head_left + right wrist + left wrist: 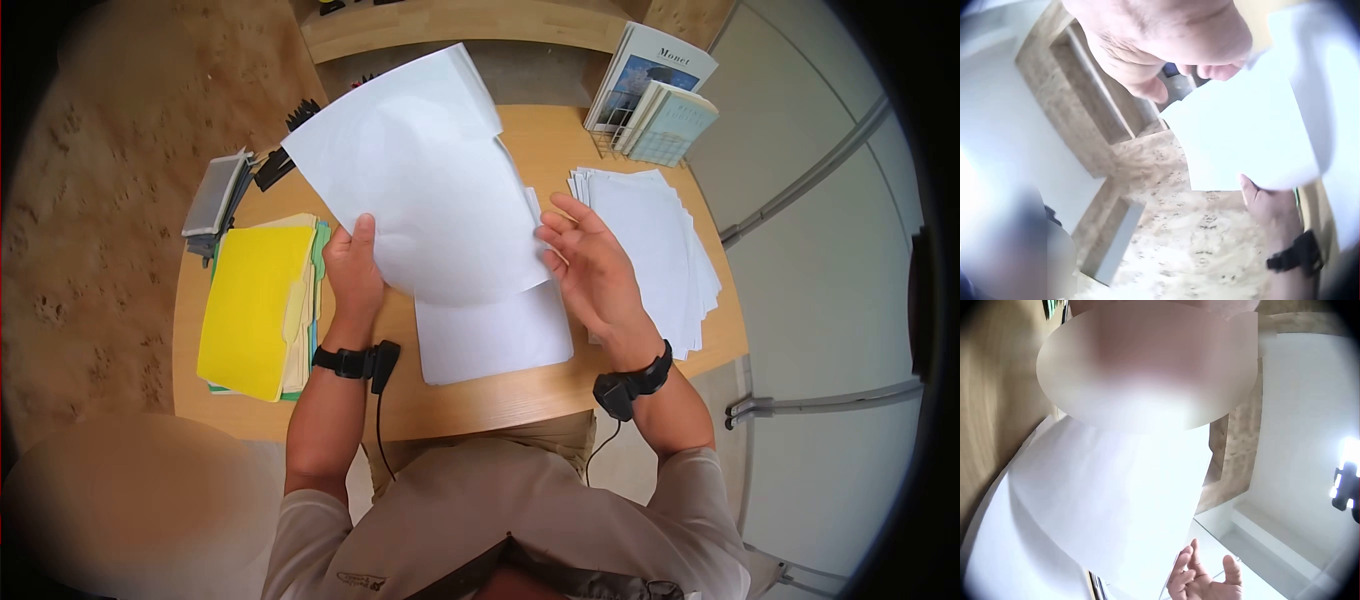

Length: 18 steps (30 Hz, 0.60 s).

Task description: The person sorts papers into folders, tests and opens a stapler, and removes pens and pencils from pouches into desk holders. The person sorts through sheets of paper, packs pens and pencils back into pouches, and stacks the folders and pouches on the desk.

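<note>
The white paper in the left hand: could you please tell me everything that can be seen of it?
The white paper looks like plain sheets, more than one judging by the stepped edge at its right; no print shows on the side facing the head camera. It is bowed and tilted, raised above the desk and partly hiding other white paper lying there. The left hand grips its left edge, thumb on top. The right hand is beside its right edge; contact is unclear.
</note>
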Tool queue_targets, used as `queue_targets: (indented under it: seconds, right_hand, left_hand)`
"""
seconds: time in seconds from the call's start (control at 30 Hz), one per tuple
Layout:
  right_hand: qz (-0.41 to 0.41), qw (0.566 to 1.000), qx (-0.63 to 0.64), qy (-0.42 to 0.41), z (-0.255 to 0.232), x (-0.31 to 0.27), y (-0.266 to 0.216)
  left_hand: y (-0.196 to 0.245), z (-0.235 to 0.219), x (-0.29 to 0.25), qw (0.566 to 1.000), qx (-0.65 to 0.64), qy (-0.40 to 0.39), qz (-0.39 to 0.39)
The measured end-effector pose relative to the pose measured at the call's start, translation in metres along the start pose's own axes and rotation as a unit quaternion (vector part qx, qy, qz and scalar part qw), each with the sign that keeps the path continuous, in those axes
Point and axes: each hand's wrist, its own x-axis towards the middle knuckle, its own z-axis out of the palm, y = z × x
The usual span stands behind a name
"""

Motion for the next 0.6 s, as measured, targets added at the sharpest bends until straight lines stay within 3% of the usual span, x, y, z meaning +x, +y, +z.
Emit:
queue_targets:
  seconds: [0.03, 0.07, 0.13, 0.23, 0.33, 0.5, 0.57, 0.6]
  right_hand:
    - [-0.025, 0.986, -0.159, 0.032, 0.007, 0.0, -0.002]
    - [-0.029, 0.986, -0.158, 0.033, 0.007, 0.001, 0.0]
    - [-0.08, 0.912, -0.399, 0.049, 0.007, 0.004, 0.003]
    - [-0.047, 0.937, -0.338, 0.067, 0.017, 0.005, 0.004]
    - [0.008, 0.973, -0.229, 0.036, -0.012, 0.016, 0.02]
    - [-0.025, 0.968, -0.23, 0.098, -0.035, 0.006, 0.015]
    - [-0.038, 0.953, -0.268, 0.138, -0.055, 0.002, 0.005]
    - [-0.056, 0.947, -0.276, 0.154, -0.069, 0.0, -0.001]
  left_hand:
    - [0.002, 0.0, -0.001, 1.0, -0.002, 0.005, -0.023]
    - [0.003, 0.001, -0.002, 1.0, -0.001, 0.002, -0.021]
    - [0.005, 0.006, -0.005, 0.998, -0.022, -0.028, -0.05]
    - [0.0, 0.007, -0.008, 0.995, -0.027, -0.056, -0.081]
    - [-0.007, 0.005, -0.011, 0.991, 0.003, -0.087, -0.102]
    - [0.0, 0.017, -0.015, 0.985, 0.03, -0.119, -0.123]
    - [0.001, 0.011, -0.013, 0.946, 0.15, -0.194, -0.211]
    - [0.001, 0.013, -0.016, 0.945, 0.15, -0.196, -0.213]
